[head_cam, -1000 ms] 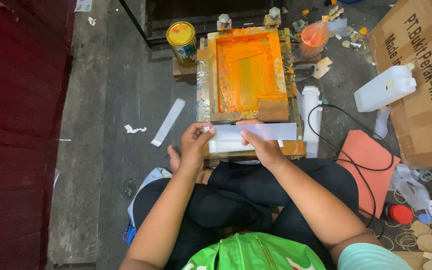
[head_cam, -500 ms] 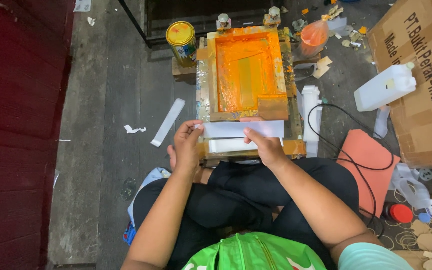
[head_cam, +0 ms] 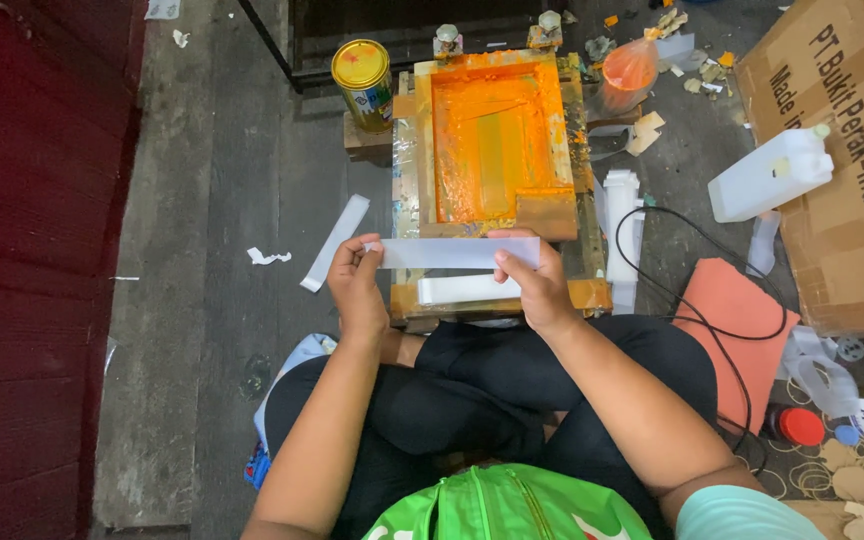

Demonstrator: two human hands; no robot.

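The main risk lay in the wet orange ink: the white strip [head_cam: 457, 252] hung just above the near edge of the ink-covered screen frame [head_cam: 497, 150], and a sag in its middle or a slip at either end would probably have dropped it onto the ink and smeared it. A second strip [head_cam: 464, 289] lay on the frame's near rail directly below, so a careless lowering could have landed one crooked over the other. The yellow tin [head_cam: 362, 80] at the frame's far left corner and the black cable [head_cam: 652, 270] along its right side sat well clear of both arms.

The left hand [head_cam: 357, 290] pinched the strip's left end between thumb and fingertips, the grip pressed together on the thin material. The right hand [head_cam: 537, 285] held the right end, fingers curled over the top edge and thumb beneath, likewise closed on it. The strip was stretched level between them, above the frame's near edge
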